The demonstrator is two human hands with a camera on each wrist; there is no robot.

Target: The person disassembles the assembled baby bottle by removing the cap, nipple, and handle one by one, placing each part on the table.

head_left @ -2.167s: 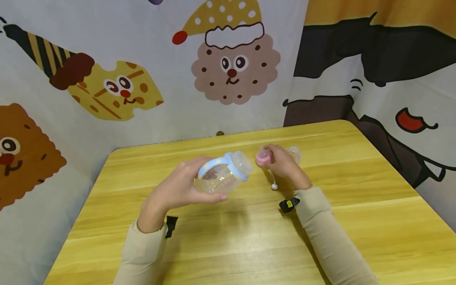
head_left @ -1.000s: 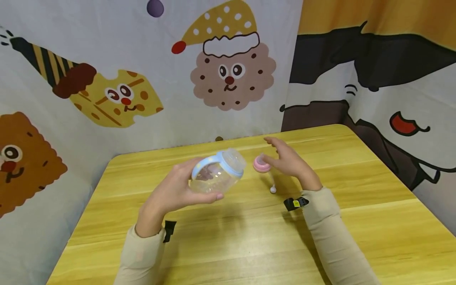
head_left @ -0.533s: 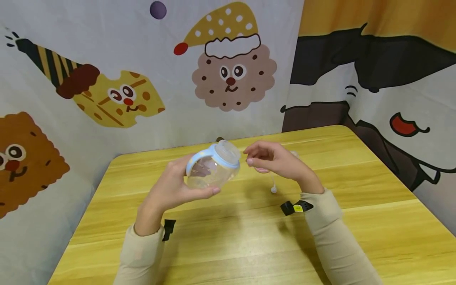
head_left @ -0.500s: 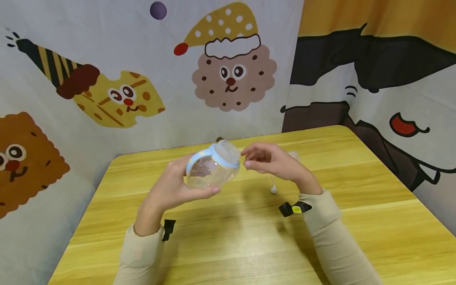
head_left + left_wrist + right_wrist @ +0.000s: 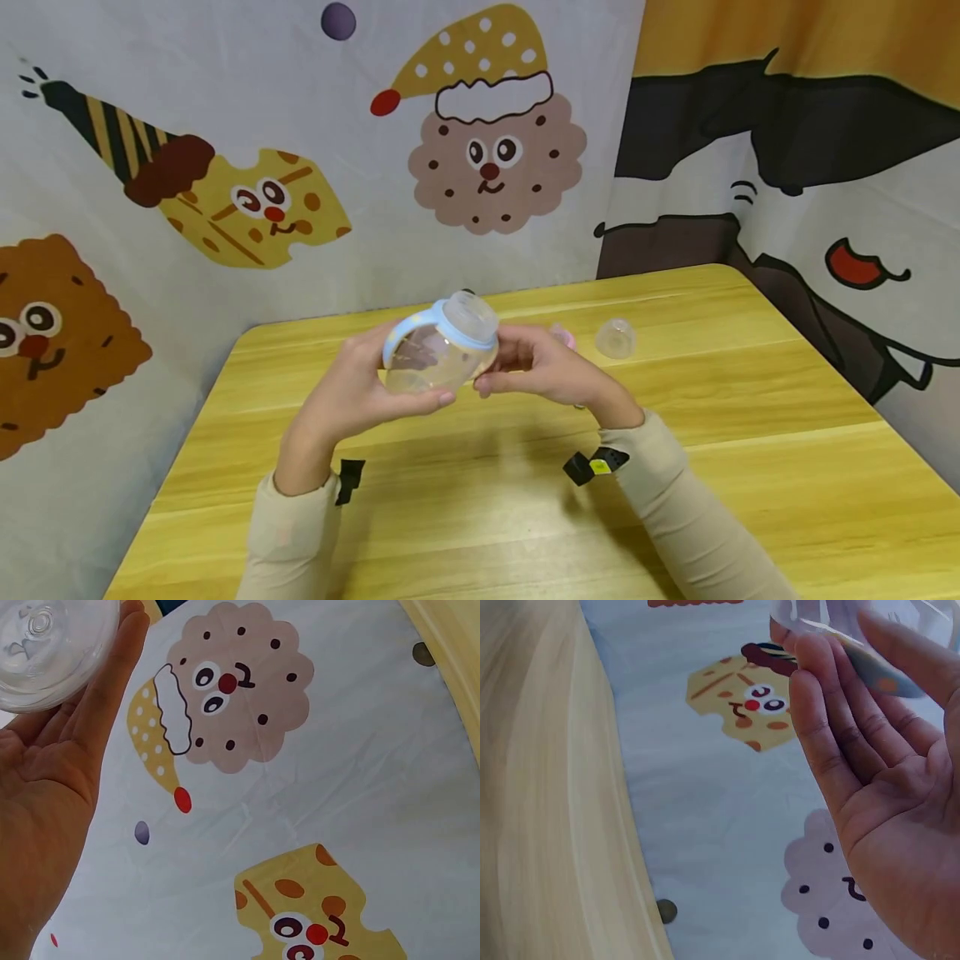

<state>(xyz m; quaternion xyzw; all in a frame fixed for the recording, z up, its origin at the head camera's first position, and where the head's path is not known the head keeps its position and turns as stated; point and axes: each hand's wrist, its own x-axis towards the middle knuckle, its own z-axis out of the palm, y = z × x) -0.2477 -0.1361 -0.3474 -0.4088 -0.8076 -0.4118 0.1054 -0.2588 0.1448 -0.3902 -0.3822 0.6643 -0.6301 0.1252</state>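
Observation:
A clear baby bottle (image 5: 435,365) with a light blue collar and handles is raised above the table, its open neck tilted up and to the right. My left hand (image 5: 339,402) grips its left side, thumb along the lower body. On the other side, my right hand (image 5: 555,375) holds the bottle, fingers curled at the right handle. The right wrist view shows that blue handle (image 5: 885,675) between thumb and fingers. In the left wrist view the bottle's clear round base (image 5: 45,652) faces the camera.
Behind my right hand lies a pink nipple ring (image 5: 562,336), mostly hidden. A clear dome cap (image 5: 617,339) stands to its right on the wooden table (image 5: 487,533). A cartoon-printed cloth (image 5: 360,275) hangs along the table's back edge.
My right hand let go of the pink nipple ring, leaving it on the table, then moved left to the bottle and took hold. The bottle has shifted left and tilted more upright.

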